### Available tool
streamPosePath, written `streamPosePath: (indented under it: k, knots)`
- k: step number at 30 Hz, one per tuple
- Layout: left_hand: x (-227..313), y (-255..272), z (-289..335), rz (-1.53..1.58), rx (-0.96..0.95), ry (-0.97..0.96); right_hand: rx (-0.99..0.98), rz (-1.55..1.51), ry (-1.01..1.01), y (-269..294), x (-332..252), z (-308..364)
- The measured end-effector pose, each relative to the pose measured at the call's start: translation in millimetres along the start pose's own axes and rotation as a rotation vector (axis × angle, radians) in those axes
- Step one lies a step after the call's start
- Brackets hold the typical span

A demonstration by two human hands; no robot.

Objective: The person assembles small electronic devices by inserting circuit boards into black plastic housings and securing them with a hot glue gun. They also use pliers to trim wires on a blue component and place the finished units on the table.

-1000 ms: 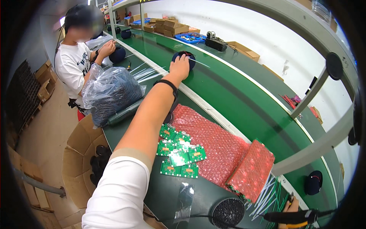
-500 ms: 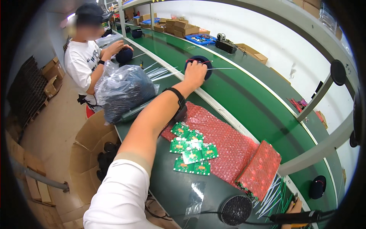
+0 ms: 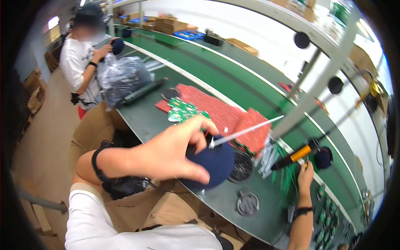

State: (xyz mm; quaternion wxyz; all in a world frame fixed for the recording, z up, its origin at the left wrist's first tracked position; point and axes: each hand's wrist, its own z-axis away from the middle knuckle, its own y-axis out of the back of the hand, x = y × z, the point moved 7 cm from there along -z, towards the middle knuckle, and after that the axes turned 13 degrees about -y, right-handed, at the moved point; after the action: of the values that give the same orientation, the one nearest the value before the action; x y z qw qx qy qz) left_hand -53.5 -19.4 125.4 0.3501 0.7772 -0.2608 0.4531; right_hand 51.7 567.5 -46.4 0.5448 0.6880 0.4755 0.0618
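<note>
My left hand [image 3: 183, 148] is in the middle, thumb and fingers curved round a dark blue, round fabric-covered housing [image 3: 214, 166]. A white cable tie [image 3: 250, 131] sticks out from its top towards the upper right, and a bit of red wire shows by the fingers. Out at the right, my right hand [image 3: 306, 175] is closed round a small tool with a dark tip, mostly hidden by the fingers; its exact kind is unclear. Just left of that hand is a black-and-orange powered screwdriver [image 3: 298, 155] on a cord.
Green circuit boards [image 3: 183, 110] lie on red bubble wrap [image 3: 208, 102]. White and green cable ties [image 3: 266, 160], a round black mesh part [image 3: 240, 166] and a grey round part [image 3: 247, 203] are on the bench. A person [image 3: 81, 62] works at the far left beside a plastic bag [image 3: 127, 79].
My left hand has brought the blue housing from the green conveyor back to the near side of the bench. The view has turned right, and more of my right arm shows.
</note>
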Motion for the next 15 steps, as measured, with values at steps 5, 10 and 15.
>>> streamPosePath:
  k: [5,10,15]
  knots:
    - [42.8,-123.7,2.0,-0.113,-0.391,-0.241,-0.008,-0.413,-0.244,58.5,0.7,5.5]
    - [27.4,-209.2,-33.8,-0.112,-0.502,-0.28,-0.133,-0.628,-0.337,131.3,-55.8,101.6]
    - [15.4,-264.3,-84.0,-0.148,-0.552,-0.349,-0.116,-0.685,-0.392,176.5,-40.2,209.8]
